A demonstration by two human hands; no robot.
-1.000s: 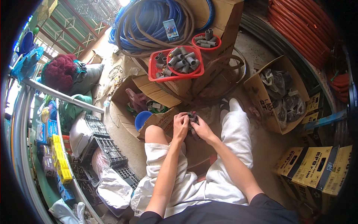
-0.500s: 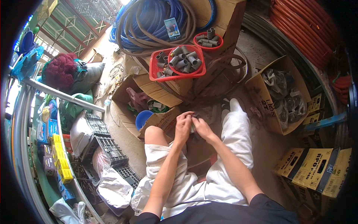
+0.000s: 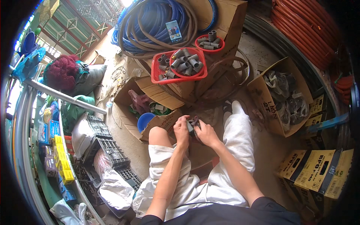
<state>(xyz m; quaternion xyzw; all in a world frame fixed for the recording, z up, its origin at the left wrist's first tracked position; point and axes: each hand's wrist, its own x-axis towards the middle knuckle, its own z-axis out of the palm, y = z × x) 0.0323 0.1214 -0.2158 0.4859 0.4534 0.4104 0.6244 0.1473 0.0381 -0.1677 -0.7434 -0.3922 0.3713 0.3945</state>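
Observation:
My left hand (image 3: 181, 132) is closed on a small grey piece (image 3: 190, 127) that looks like a plastic pipe fitting. Right beside it, my right hand (image 3: 206, 133) is closed round a dark, crumpled thing (image 3: 194, 122), perhaps a rag, which meets the grey piece. Both hands are in front of me, above the gap between my knees. Beyond them, a red rectangular basket (image 3: 156, 71) holds grey pipe fittings and a round red basket (image 3: 203, 71) full of more. Behind, a smaller red basket (image 3: 222, 45) also carries grey fittings.
A phone (image 3: 173, 30) leans on coiled blue hose (image 3: 140, 28). At left are an open carton (image 3: 122, 108) with a blue bowl (image 3: 145, 120), and black crates (image 3: 112, 152). Another carton (image 3: 264, 108) with bagged parts and stacked yellow boxes (image 3: 311, 168) stand at right.
My hands have parted slightly and tilted, so the grey piece and the dark thing between them show more. My left knee has shifted a little to the right.

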